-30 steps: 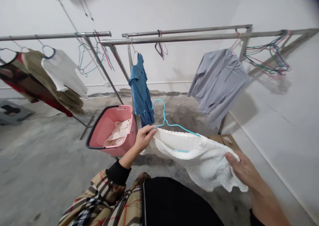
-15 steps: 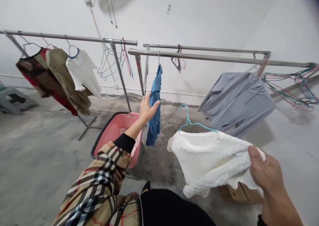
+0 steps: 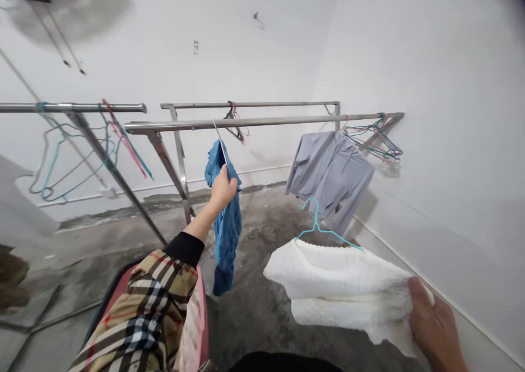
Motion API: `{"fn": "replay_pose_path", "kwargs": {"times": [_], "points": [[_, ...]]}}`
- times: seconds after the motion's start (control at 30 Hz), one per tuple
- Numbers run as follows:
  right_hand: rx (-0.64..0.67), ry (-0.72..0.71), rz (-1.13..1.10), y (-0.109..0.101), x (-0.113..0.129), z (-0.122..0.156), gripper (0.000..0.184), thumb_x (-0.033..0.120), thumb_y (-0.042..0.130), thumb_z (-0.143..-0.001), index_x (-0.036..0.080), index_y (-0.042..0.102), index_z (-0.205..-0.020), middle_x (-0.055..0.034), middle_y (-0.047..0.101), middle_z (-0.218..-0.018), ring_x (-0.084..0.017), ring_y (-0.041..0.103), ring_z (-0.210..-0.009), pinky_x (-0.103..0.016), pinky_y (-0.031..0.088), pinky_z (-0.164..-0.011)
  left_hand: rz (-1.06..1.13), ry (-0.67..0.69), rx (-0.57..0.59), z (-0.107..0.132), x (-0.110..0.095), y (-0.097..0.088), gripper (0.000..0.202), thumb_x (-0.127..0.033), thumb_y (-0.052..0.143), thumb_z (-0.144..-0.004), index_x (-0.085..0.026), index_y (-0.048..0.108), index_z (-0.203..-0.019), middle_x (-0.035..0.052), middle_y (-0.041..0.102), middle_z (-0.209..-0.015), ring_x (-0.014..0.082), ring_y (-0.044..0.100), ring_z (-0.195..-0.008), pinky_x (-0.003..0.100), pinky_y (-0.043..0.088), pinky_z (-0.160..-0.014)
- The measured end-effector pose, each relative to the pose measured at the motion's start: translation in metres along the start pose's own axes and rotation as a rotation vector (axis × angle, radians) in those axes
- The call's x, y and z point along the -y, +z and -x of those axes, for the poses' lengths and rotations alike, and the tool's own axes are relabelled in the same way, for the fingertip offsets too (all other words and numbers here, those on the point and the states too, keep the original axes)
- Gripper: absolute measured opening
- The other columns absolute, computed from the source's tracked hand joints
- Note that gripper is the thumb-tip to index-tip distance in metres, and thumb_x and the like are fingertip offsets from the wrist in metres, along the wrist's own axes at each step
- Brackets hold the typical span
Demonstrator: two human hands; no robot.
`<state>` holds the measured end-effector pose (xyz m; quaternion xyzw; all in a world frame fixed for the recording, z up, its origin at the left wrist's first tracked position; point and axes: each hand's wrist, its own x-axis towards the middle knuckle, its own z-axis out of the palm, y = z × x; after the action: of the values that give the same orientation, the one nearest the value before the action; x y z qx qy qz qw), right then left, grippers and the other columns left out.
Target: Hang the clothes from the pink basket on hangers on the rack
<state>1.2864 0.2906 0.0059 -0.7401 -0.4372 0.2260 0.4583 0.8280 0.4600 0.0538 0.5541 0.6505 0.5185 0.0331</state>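
Note:
My left hand (image 3: 223,187) is raised and closed on the shoulder of a blue garment (image 3: 225,219) that hangs on a white hanger from the near steel rail (image 3: 262,122). My right hand (image 3: 433,326) grips the lower right edge of a white knitted top (image 3: 340,284), held out flat in front of me. A teal wire hanger (image 3: 318,225) sits in that top's neck, its hook sticking up free of any rail.
A grey long-sleeved shirt (image 3: 328,169) hangs further right on the same rail, beside a bunch of empty coloured hangers (image 3: 375,139). A second rail (image 3: 69,108) on the left carries more empty hangers. The pink basket (image 3: 197,328) stands by my left sleeve. White walls close in at the right.
My left hand has gone from touching the blue garment to gripping it near its hanger. The view has swung right and up; the white top stays in my right hand.

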Motion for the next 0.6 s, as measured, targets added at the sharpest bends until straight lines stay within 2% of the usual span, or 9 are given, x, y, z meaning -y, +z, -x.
{"fn": "replay_pose_path", "kwargs": {"times": [0.13, 0.23, 0.3, 0.43, 0.6], "points": [[-0.032, 0.009, 0.074, -0.01, -0.011, -0.012, 0.047, 0.061, 0.053, -0.078, 0.021, 0.067, -0.059, -0.0085, 0.067, -0.061, -0.031, 0.067, -0.07, -0.035, 0.051, -0.055, -0.093, -0.031, 0.088, -0.001, -0.037, 0.043, 0.057, -0.017, 0.048, -0.078, -0.009, 0.046, -0.135, 0.0151, 0.069, -0.092, 0.0331, 0.067, -0.091, 0.045, 0.051, -0.085], [-0.041, 0.012, 0.135, -0.017, -0.019, -0.031, 0.057, 0.065, 0.046, -0.083, 0.017, 0.069, -0.065, -0.0112, 0.07, -0.066, -0.028, 0.068, -0.071, -0.032, 0.052, -0.055, -0.103, -0.042, 0.161, -0.009, -0.064, 0.08, 0.06, -0.017, 0.049, -0.079, -0.009, 0.042, -0.138, 0.015, 0.07, -0.093, 0.0326, 0.067, -0.094, 0.044, 0.05, -0.087], [-0.031, -0.004, 0.139, -0.02, -0.025, -0.048, 0.06, 0.067, 0.042, -0.085, 0.016, 0.07, -0.069, -0.0116, 0.071, -0.068, -0.027, 0.068, -0.072, -0.032, 0.052, -0.055, -0.132, -0.027, 0.215, -0.019, -0.082, 0.106, 0.06, -0.017, 0.048, -0.081, -0.009, 0.04, -0.139, 0.0164, 0.07, -0.1, 0.0321, 0.065, -0.1, 0.043, 0.049, -0.091], [-0.027, -0.041, 0.118, -0.029, -0.041, -0.087, 0.06, 0.068, 0.041, -0.086, 0.018, 0.07, -0.07, -0.0096, 0.07, -0.066, -0.027, 0.068, -0.071, -0.032, 0.053, -0.055, -0.175, 0.019, 0.303, -0.041, -0.12, 0.165, 0.054, -0.017, 0.047, -0.082, -0.009, 0.044, -0.136, 0.0194, 0.066, -0.115, 0.0313, 0.062, -0.11, 0.041, 0.047, -0.094], [-0.015, -0.04, 0.109, -0.048, -0.078, -0.134, 0.057, 0.068, 0.041, -0.084, 0.024, 0.073, -0.069, -0.0079, 0.069, -0.061, -0.029, 0.069, -0.065, -0.035, 0.056, -0.051, -0.199, 0.04, 0.38, -0.064, -0.174, 0.25, 0.044, -0.018, 0.049, -0.083, -0.01, 0.049, -0.126, 0.0202, 0.066, -0.115, 0.0305, 0.062, -0.111, 0.04, 0.046, -0.094]]}}
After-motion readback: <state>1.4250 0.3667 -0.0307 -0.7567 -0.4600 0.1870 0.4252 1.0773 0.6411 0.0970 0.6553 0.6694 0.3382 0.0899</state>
